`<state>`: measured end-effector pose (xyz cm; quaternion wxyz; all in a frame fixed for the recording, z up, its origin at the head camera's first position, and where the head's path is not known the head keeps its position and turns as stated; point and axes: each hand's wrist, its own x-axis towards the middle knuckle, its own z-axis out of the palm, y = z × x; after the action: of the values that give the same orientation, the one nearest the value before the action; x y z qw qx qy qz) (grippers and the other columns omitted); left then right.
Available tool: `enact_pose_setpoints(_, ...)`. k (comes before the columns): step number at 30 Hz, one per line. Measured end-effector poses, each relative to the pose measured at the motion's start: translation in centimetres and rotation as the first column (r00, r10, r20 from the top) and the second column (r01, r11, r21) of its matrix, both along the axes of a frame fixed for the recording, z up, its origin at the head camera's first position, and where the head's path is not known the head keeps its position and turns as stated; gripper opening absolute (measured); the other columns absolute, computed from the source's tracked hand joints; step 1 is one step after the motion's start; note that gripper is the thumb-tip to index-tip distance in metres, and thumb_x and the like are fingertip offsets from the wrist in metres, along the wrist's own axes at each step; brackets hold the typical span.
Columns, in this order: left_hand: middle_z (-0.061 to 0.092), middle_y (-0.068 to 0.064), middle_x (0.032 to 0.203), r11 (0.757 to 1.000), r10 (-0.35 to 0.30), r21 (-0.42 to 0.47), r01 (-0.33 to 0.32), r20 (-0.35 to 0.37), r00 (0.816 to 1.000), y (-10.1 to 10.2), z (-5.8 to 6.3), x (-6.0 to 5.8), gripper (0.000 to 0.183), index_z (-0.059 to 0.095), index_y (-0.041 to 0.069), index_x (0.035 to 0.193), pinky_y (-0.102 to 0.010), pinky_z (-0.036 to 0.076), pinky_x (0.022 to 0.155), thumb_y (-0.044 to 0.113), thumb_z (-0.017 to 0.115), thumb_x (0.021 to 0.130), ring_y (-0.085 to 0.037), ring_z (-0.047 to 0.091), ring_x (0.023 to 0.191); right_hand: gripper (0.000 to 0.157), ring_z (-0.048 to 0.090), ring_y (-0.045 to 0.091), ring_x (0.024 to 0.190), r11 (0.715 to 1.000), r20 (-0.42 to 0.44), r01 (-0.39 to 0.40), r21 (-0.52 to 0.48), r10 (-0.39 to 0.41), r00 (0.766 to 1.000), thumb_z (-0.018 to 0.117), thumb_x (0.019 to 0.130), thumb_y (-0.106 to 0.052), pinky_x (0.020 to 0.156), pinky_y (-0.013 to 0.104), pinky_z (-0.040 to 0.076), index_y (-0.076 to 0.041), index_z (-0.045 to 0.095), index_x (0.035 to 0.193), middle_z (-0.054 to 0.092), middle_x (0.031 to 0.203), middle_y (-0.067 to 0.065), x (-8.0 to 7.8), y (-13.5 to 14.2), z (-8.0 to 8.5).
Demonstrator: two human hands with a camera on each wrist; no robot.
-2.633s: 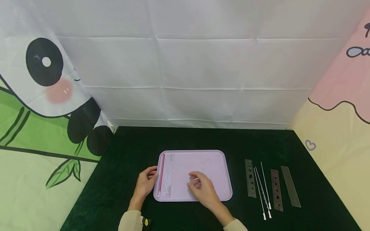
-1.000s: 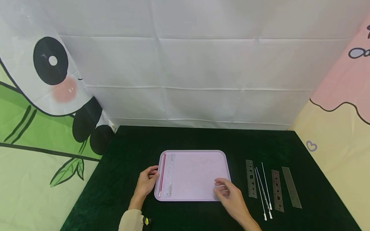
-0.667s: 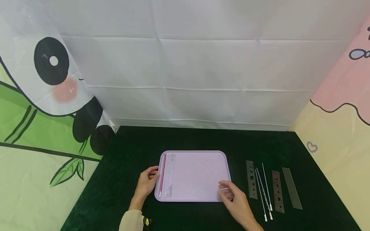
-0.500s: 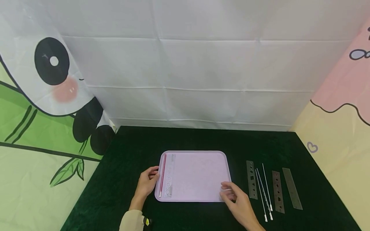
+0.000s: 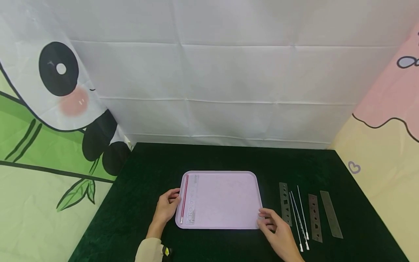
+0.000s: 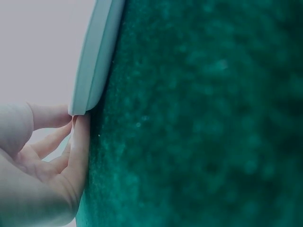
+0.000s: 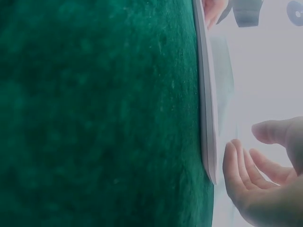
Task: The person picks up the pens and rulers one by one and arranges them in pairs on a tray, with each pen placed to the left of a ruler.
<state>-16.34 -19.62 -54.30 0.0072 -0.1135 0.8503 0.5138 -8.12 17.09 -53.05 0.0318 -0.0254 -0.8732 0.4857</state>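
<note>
As the left hand (image 5: pixel 165 206) pinches it, the tray (image 5: pixel 226 200) lies rightward.

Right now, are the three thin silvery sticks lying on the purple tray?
No, the three thin silvery sticks lie on the green table, right of the purple tray.

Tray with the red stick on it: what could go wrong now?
If lifted now, the tray might tip: only the left hand pinches it, while the right hand, by the opposite edge, shows no grip. Then the red stick and clear ruler on it could slide.
</note>
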Motion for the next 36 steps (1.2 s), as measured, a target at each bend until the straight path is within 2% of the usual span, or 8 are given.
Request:
enact_pose_setpoints(14,0.064,-0.015,0.12,1.0,-0.002,-0.007,0.002,-0.001,1.0,0.0,-0.2,-0.2,0.036,0.061,0.005,0.138,-0.044,0.053,0.089,0.008,0.059,0.102,-0.026,0.062,0.1,0.034,0.066,0.016,0.095,0.997,0.022,0.038,0.062,-0.039,0.999,0.074,0.093,-0.005,0.079,0.022,0.055,-0.004,0.065,0.126,0.069,0.12,0.009,0.8,2.1,0.1)
enact_pose_setpoints(20,0.064,-0.015,0.12,1.0,0.002,-0.004,-0.002,0.001,1.0,0.2,-0.2,-0.2,0.036,0.061,0.005,0.138,-0.043,0.053,0.088,0.008,0.059,0.102,-0.026,0.062,0.1,0.033,0.066,0.019,0.095,0.992,0.025,0.047,0.117,-0.05,0.998,0.074,0.094,-0.007,0.08,0.026,0.056,-0.002,0.064,0.125,0.069,0.12,0.012,1.0,2.9,0.0)
enact_pose_setpoints(30,0.064,-0.015,0.121,1.0,0.002,-0.009,-0.002,0.011,1.0,0.2,0.0,0.0,0.037,0.06,0.005,0.139,-0.044,0.053,0.09,0.008,0.059,0.103,-0.027,0.061,0.101,0.033,0.067,0.019,0.093,0.985,0.017,0.068,0.161,-0.071,0.997,0.073,0.095,-0.009,0.077,0.024,0.055,-0.002,0.064,0.126,0.07,0.119,0.013,1.2,4.7,-0.1)
enact_pose_setpoints(36,0.064,-0.016,0.122,1.0,0.003,-0.009,-0.003,0.01,1.0,0.3,0.2,0.0,0.037,0.06,0.005,0.14,-0.045,0.053,0.091,0.008,0.059,0.103,-0.027,0.061,0.102,0.033,0.067,0.019,0.091,0.977,-0.02,0.09,0.194,-0.087,0.996,0.072,0.095,-0.007,0.072,0.024,0.054,-0.001,0.063,0.126,0.069,0.118,0.014,1.2,5.8,0.0)
